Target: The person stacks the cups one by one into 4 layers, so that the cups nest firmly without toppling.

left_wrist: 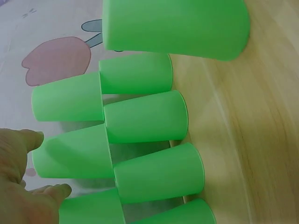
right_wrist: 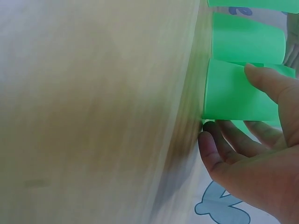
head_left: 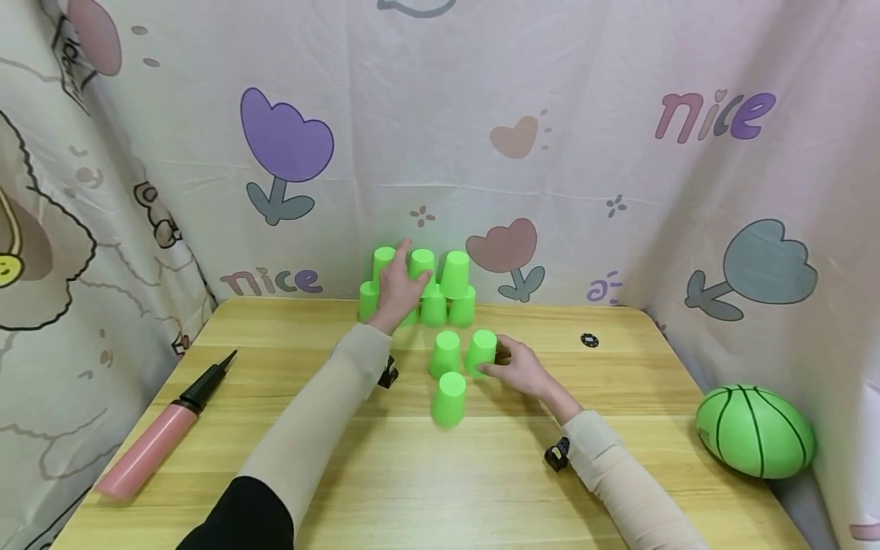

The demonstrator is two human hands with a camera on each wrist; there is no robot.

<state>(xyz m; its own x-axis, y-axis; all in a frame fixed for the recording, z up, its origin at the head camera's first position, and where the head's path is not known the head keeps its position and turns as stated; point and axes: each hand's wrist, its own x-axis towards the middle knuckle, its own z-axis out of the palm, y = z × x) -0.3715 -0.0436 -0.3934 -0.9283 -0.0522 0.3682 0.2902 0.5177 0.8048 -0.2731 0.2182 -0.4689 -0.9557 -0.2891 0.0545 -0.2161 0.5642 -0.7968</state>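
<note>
Several upturned green cups [head_left: 455, 294] stand in a two-tier stack at the back of the wooden table [head_left: 344, 473], against the curtain. My left hand [head_left: 404, 269] reaches to the upper tier [left_wrist: 70, 156], its straight, spread fingers [left_wrist: 35, 138] touching the cups there. In front stand three loose upturned cups: one on the left [head_left: 445, 353], one nearest me [head_left: 450, 397] and one on the right [head_left: 483, 350]. My right hand [head_left: 498, 363] grips that right cup [right_wrist: 233, 95], thumb [right_wrist: 261, 77] on one side and fingers round the other, with its rim on the table.
A pink hand pump [head_left: 154, 439] lies at the table's left front. A green ball [head_left: 755, 431] rests at the right edge. A small black disc [head_left: 589, 340] lies at the back right. Printed curtains [head_left: 619, 153] close in the back and both sides.
</note>
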